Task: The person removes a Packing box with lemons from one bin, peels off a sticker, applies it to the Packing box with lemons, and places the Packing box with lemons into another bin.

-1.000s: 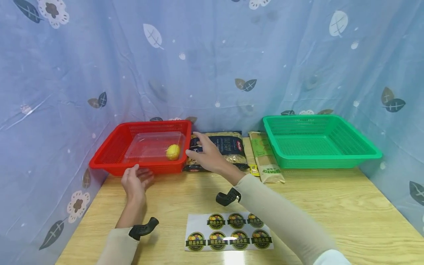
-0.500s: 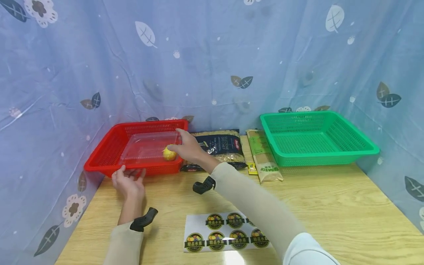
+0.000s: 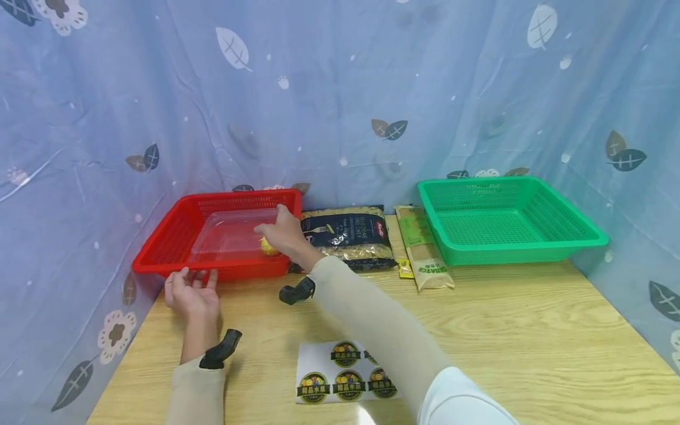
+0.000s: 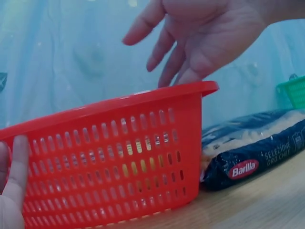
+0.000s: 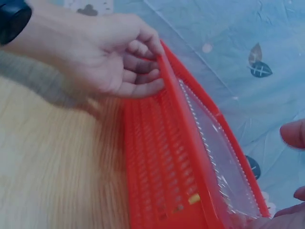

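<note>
A red plastic basket (image 3: 234, 270) stands at the back left of the wooden table. My left hand (image 3: 192, 295) holds its near rim, thumb on top and fingers curled under the edge, as the right wrist view shows. Inside the basket lies a clear plastic tray (image 3: 223, 236) with a yellow, lemon-like fruit (image 3: 268, 248) at its right end. Over that end reaches my right hand (image 3: 285, 233), fingers apart and partly covering the fruit. In the left wrist view the right hand (image 4: 205, 43) hovers above the basket's rim, holding nothing.
A pasta bag (image 3: 345, 233) lies right of the red basket. Beyond it are a paper noodle pack (image 3: 425, 254), a small yellow packet (image 3: 405, 269) and a green basket (image 3: 520, 255). A sheet of round stickers (image 3: 329, 395) lies in front, partly under my right sleeve.
My right hand has moved left from the pasta bag to above the fruit in the red basket. My left hand has shifted slightly left and now grips the basket's near rim.
</note>
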{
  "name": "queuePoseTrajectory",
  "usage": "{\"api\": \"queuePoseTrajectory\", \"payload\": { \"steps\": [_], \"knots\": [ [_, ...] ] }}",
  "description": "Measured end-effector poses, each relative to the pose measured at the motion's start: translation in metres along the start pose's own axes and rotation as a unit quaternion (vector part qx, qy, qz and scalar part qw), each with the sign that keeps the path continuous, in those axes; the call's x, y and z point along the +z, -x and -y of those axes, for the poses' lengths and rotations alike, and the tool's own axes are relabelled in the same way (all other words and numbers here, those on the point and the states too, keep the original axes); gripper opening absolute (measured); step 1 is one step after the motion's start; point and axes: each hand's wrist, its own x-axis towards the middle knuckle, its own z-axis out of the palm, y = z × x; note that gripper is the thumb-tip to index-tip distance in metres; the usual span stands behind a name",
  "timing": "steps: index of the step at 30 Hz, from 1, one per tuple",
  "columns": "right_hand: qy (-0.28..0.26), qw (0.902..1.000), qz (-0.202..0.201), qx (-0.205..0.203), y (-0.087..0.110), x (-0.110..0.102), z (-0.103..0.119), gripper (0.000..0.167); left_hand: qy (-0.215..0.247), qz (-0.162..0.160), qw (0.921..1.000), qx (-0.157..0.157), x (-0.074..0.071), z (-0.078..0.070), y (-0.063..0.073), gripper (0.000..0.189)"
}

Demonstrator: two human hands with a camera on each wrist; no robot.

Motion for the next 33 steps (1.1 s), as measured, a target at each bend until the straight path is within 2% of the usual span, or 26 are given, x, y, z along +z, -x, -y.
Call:
{"api": "queuePoseTrajectory", "payload": {
  "steps": [3, 6, 12, 15, 19, 22, 25, 33],
  "knots": [
    [-0.021, 0.9995, -0.015, 0.019, -0.001, 0.01, 0.001, 0.082, 0.003, -0.008, 1.0, -0.002, 0.001, 0.001, -0.001, 0.014],
    [-0.016, 0.9989, -0.025, 0.035, -0.002, 0.018, 0.0, 0.087, 0.012, -0.018, 0.9998, -0.001, 0.002, 0.003, -0.001, 0.01],
    [-0.03, 0.9957, -0.035, 0.081, -0.004, 0.019, 0.0, 0.098, 0.011, -0.022, 0.9997, 0.002, 0.003, 0.005, -0.001, 0.005],
    [-0.013, 0.995, -0.029, 0.095, -0.006, 0.019, 0.0, 0.095, 0.007, -0.027, 0.9996, 0.004, 0.003, 0.004, -0.002, 0.005],
    [0.044, 0.9944, -0.033, 0.091, -0.009, 0.023, -0.001, 0.088, -0.002, -0.024, 0.9997, 0.007, 0.003, 0.003, -0.003, 0.008],
    [0.078, 0.9929, -0.026, 0.086, -0.011, 0.026, -0.001, 0.083, -0.008, -0.019, 0.9997, 0.011, 0.003, 0.002, -0.002, 0.008],
    [0.083, 0.9928, -0.004, 0.086, -0.012, 0.027, -0.001, 0.083, -0.008, -0.014, 0.9996, 0.021, 0.003, 0.001, -0.001, 0.007],
    [0.013, 0.9925, 0.041, 0.114, -0.018, 0.023, -0.003, 0.068, -0.027, -0.003, 0.9987, 0.043, 0.004, 0.002, 0.0, 0.008]
  ]
}}
